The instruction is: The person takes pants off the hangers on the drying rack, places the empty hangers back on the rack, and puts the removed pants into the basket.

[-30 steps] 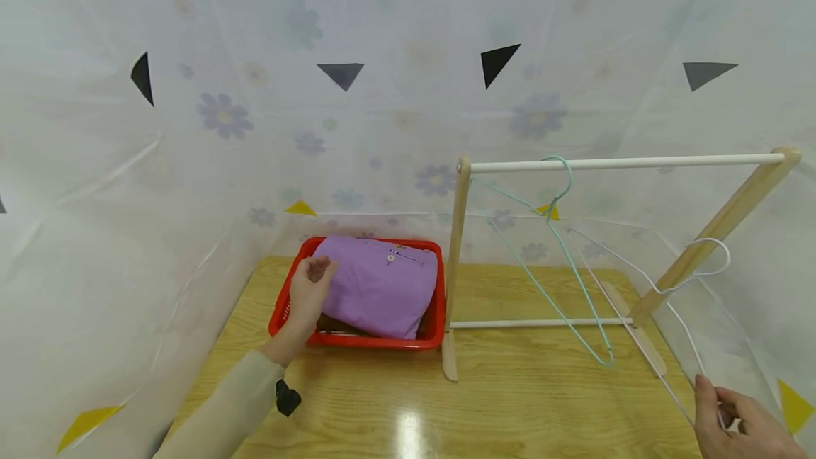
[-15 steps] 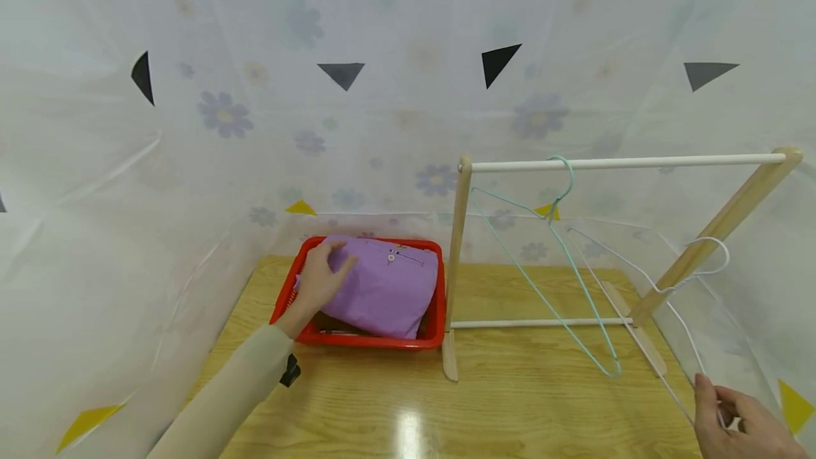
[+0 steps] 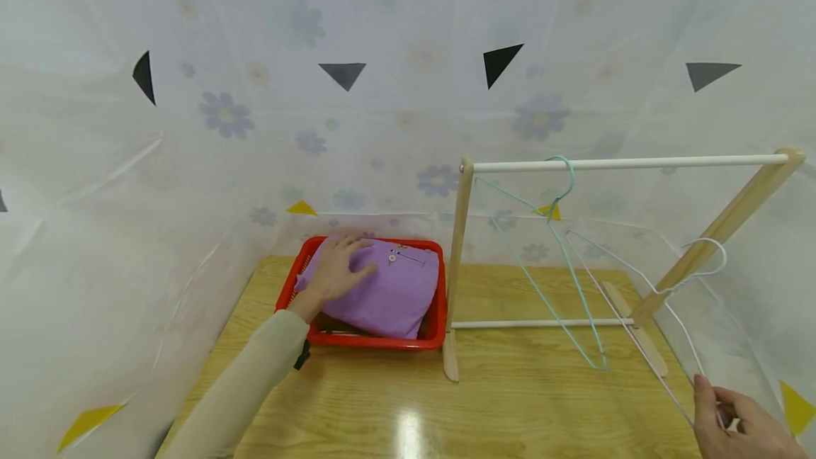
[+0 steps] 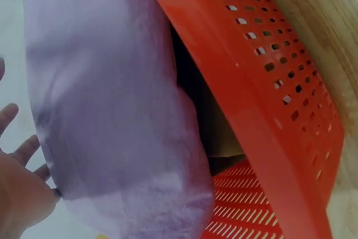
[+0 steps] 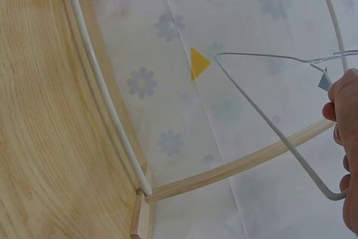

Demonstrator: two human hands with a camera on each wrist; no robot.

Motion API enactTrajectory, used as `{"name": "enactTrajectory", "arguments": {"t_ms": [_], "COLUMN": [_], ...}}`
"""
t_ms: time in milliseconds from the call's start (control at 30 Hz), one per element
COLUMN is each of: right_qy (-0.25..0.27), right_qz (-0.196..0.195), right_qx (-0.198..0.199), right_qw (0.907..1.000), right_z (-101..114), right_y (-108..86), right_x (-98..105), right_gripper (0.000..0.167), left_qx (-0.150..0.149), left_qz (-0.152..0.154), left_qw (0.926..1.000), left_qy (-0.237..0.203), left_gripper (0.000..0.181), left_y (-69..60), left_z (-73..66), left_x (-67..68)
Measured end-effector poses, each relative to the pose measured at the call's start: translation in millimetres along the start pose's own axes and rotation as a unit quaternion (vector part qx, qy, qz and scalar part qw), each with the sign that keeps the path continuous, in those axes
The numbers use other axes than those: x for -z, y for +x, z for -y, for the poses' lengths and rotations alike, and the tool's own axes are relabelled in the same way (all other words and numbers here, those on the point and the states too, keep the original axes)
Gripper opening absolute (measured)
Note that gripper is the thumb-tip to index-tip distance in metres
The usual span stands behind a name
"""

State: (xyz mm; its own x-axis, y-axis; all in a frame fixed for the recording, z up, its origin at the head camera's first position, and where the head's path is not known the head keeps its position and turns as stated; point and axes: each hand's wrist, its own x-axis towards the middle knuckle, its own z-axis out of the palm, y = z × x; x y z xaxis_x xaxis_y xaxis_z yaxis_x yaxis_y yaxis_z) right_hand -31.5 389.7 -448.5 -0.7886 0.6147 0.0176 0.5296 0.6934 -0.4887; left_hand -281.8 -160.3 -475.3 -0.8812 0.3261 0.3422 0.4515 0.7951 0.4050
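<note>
In the head view, a folded purple cloth garment [image 3: 395, 296] with a small button and embroidery lies in a red plastic basket [image 3: 376, 342]. My left hand [image 3: 336, 271] is over its left part, fingers spread. In the left wrist view, the fingertips are close beside the garment's edge; whether they press on it I cannot tell. At the lower right, my right hand [image 3: 739, 420] grips a pale wire hanger [image 5: 302, 163] by its lower corner, with the hook pointing up and right. A mint-green hanger [image 3: 552, 212] hangs from the rack's top rail, bearing nothing.
A wooden rack with a white top rail [image 3: 663, 162] stands on the wood-grain table [image 3: 357, 402], just right of the basket. Something brown [image 4: 215, 130] lies beneath the garment in the basket. Behind the table hangs a pale flowered curtain [image 3: 382, 112].
My left hand has moved right and slightly up, from the basket's left rim onto the garment, and its fingers have spread. The mint hanger sways slightly. The right hand stays put.
</note>
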Motion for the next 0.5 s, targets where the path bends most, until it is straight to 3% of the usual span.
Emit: {"name": "enactTrajectory", "arguments": {"t_ms": [67, 267, 500], "right_qy": [0.001, 0.009, -0.005], "right_qz": [0.003, -0.050, 0.008], "right_qx": [-0.001, 0.009, -0.001], "right_qw": [1.0000, 0.9987, 1.0000], "right_z": [0.4, 1.4, -2.7], "right_y": [-0.4, -4.0, 2.4], "right_x": [0.1, -3.3, -1.0], "right_gripper": [0.066, 0.060, 0.064], "left_qx": [0.003, 0.041, 0.061], "left_qz": [0.012, 0.056, 0.089], "left_qw": [0.9999, 0.9971, 0.9930], "left_qy": [0.011, 0.032, 0.049], "left_gripper": [0.058, 0.065, 0.072], "left_y": [0.4, 0.9, -2.0], "left_z": [-0.3, -4.6, -9.1], "left_x": [-3.3, -7.9, -10.7]}}
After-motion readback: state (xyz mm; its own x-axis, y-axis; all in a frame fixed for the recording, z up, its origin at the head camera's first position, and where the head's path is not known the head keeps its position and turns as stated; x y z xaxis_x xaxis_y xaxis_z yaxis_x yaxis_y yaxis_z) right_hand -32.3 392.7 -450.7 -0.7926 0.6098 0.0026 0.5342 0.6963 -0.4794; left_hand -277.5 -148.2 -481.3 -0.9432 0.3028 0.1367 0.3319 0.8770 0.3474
